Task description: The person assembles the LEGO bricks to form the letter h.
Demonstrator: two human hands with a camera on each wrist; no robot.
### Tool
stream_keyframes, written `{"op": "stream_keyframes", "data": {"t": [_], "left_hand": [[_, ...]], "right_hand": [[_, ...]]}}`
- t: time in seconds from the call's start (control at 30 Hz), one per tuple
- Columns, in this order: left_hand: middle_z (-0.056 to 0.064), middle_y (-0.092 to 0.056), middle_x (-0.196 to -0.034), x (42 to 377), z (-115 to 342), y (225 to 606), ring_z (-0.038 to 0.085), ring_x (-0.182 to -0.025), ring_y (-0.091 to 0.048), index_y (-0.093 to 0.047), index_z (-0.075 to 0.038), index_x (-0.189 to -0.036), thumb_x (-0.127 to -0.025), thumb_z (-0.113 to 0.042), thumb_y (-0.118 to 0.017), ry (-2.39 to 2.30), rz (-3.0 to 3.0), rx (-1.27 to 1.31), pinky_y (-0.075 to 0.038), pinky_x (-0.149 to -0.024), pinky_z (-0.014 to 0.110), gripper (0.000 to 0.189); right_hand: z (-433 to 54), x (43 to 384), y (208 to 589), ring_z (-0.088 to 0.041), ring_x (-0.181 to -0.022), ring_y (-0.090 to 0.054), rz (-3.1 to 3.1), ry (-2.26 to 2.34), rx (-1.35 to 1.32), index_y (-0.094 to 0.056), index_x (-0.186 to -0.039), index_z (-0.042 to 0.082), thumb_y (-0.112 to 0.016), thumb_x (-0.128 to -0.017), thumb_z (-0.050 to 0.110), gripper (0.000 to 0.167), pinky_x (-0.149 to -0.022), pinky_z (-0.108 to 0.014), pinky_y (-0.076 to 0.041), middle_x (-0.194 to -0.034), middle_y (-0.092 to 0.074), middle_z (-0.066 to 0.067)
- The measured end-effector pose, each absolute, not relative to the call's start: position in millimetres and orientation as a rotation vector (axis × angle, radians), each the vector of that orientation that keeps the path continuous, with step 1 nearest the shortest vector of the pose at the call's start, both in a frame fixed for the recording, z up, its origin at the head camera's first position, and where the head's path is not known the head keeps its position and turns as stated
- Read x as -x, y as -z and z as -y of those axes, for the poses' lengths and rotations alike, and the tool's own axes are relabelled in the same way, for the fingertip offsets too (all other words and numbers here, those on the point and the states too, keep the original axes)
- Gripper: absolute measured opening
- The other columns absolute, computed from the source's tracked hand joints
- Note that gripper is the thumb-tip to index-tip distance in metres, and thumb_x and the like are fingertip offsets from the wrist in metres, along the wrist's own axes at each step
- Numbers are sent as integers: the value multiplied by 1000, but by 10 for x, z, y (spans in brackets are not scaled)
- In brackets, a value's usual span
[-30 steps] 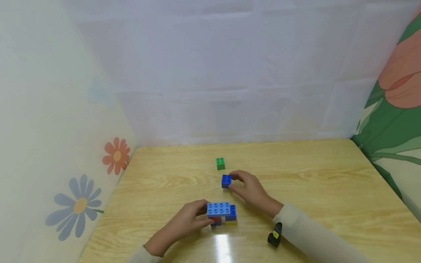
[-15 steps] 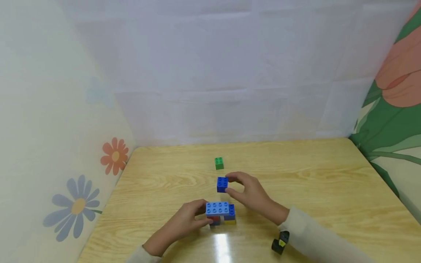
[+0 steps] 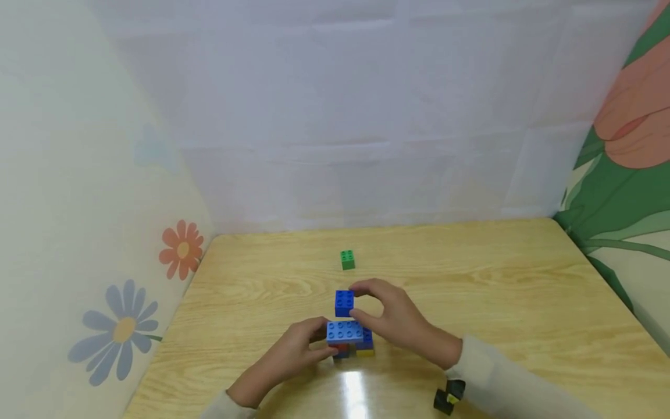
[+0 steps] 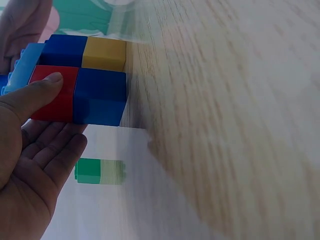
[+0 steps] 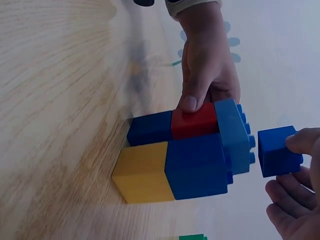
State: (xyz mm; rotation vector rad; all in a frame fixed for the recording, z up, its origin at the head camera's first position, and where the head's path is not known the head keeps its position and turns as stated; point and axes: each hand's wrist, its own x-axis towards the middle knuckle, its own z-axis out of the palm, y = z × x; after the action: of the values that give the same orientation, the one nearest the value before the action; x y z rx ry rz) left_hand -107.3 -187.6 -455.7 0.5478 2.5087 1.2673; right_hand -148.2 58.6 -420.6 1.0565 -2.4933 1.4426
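Note:
A small structure of toy building bricks stands on the table. Its light blue brick (image 3: 344,332) bridges two columns: a red brick (image 4: 54,94) on a dark blue one, and a blue brick (image 5: 196,166) on a yellow brick (image 5: 142,172). My left hand (image 3: 300,350) grips the structure at its left column, thumb on the red brick. Between thumb and fingers, my right hand (image 3: 394,314) pinches a loose blue brick (image 3: 344,303). In the right wrist view this brick hangs just above the studs of the light blue brick, with a narrow gap between.
Farther back on the table (image 3: 471,273) lies a green brick (image 3: 348,259). A black strap-like item (image 3: 449,397) with a yellow mark shows by the right sleeve. A white sheet hangs behind the table, and flower-patterned walls flank it.
My right hand has carried the blue brick left and toward me, from behind the structure to over the light blue brick. My left hand has kept its hold in place.

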Motion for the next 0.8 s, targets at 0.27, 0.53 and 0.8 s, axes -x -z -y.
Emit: {"op": "stream_keyframes", "data": {"t": [0.27, 0.53, 0.8], "left_hand": [[-1, -66, -116, 1068, 1880, 4579, 21, -112, -63, -60, -13, -122, -91, -29, -70, -1286, -2511, -611, -52, -93, 27, 36], [2, -64, -123, 1059, 1885, 4578, 21, -115, -61, -57, -12, -129, -91, -29, -70, -1288, -2513, -624, -51, -94, 26, 43], [0, -62, -128, 1058, 1886, 4588, 18, -117, -59, -54, -12, -135, -91, -27, -70, -1294, -2504, -637, -50, -95, 24, 49]], "right_hand": [[-542, 1384, 4183, -6, -109, -59, 2437, -1367, -1201, -60, -124, 17, -68, -92, 36, 38, -95, -32, -52, -118, -62, 10], [-501, 1348, 4214, -7, -111, -58, 2427, -1354, -1267, -60, -124, 15, -68, -93, 35, 38, -96, -29, -51, -120, -62, 8], [-492, 1329, 4233, -6, -111, -58, 2462, -1338, -1271, -60, -124, 14, -68, -93, 34, 38, -94, -33, -52, -119, -62, 8]]}}
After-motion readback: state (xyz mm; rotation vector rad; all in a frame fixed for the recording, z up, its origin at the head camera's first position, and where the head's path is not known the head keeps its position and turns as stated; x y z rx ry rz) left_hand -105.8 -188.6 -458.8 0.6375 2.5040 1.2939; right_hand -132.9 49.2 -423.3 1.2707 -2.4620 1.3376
